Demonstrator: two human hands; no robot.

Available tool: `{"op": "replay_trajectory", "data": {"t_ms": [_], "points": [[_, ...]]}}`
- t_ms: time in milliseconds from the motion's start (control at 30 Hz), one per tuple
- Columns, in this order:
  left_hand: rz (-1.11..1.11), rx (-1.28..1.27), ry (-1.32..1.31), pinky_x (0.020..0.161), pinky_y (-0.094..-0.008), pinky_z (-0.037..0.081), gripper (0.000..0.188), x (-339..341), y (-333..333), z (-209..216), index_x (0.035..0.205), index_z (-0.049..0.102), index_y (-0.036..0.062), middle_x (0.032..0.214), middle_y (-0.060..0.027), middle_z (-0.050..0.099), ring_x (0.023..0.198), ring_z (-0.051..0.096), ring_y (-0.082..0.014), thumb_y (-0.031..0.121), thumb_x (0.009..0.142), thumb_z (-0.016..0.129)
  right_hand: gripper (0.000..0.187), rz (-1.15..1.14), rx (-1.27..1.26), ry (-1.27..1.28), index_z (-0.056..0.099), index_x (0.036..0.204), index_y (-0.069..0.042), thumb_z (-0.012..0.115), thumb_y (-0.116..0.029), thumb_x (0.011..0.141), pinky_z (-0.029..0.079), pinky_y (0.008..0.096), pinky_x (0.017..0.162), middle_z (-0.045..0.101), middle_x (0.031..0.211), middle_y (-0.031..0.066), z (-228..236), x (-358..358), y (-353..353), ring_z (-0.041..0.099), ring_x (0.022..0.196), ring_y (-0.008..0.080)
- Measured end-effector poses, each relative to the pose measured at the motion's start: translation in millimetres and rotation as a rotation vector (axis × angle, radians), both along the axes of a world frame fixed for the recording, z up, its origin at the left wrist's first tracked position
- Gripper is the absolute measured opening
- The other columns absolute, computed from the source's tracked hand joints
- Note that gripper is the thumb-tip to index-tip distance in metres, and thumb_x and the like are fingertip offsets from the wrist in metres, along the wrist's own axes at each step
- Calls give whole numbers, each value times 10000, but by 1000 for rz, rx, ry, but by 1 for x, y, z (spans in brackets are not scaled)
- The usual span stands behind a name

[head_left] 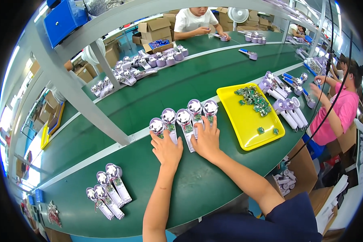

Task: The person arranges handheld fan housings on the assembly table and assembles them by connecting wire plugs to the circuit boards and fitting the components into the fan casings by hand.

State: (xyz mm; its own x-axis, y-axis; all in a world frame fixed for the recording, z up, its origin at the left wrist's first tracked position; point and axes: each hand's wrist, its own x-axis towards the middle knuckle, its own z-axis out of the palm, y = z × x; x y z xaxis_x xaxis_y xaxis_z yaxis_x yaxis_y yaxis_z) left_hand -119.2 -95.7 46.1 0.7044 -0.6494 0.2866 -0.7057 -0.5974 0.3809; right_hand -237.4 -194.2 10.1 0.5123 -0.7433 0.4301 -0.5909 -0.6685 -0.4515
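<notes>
Evidently, order is kept on the green bench (pixel 201 183): five lavender fan units (pixel 184 117) are lined up along its far edge, at the metal rail (pixel 139 135), heads toward the rail and handles toward the near edge, perhaps so that their exposed boards are left facing up. The left hand (pixel 167 149) is laid over the leftmost pair, the right hand (pixel 207 139) over those at the right end. On both, the fingers are spread and unclenched, with fingertips rested on the units; whether any is lightly pinched cannot be told. A yellow tray (pixel 246 135) is set just right of the row, its raised rim presumably wanted to contain the small circuit boards (pixel 254 99), heaped toward its far edge. Four similar units (pixel 113 171) are grouped toward the bench's left end.
</notes>
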Motion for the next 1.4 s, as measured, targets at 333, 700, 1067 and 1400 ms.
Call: {"op": "replay_trajectory", "data": {"t_ms": [333,700,1067,1400], "points": [[1,-172,-31,1034,-554,489,434,28,-35,-19,1231,594,36,1571,-374,289,1260,504,-525,213,865,746,420,139,-122,-190,579,1243,-8,730,-105,864,256,678,1210,399,1528,302,-24,18,-39,235,1479,624],[-20,-209,23,1067,-558,463,432,76,-112,-20,1254,584,13,1534,-441,289,1259,487,-561,234,907,718,404,233,-63,-319,619,1202,1,743,-97,830,242,652,1246,440,1485,278,-34,61,-127,346,1417,598],[11,-313,63,1134,-572,398,487,120,-179,-22,1314,552,46,1519,-425,314,1344,425,-576,270,922,733,356,157,-80,-429,671,1178,-1,723,-57,831,309,547,1214,531,1417,188,-30,114,-171,394,1413,476],[102,-369,-25,1103,-581,420,465,195,-220,-20,1227,582,-26,1493,-489,306,1266,471,-587,264,885,703,373,224,-133,-486,676,1184,9,730,-51,820,355,526,1170,538,1341,195,-28,206,-231,461,1332,443]]}}
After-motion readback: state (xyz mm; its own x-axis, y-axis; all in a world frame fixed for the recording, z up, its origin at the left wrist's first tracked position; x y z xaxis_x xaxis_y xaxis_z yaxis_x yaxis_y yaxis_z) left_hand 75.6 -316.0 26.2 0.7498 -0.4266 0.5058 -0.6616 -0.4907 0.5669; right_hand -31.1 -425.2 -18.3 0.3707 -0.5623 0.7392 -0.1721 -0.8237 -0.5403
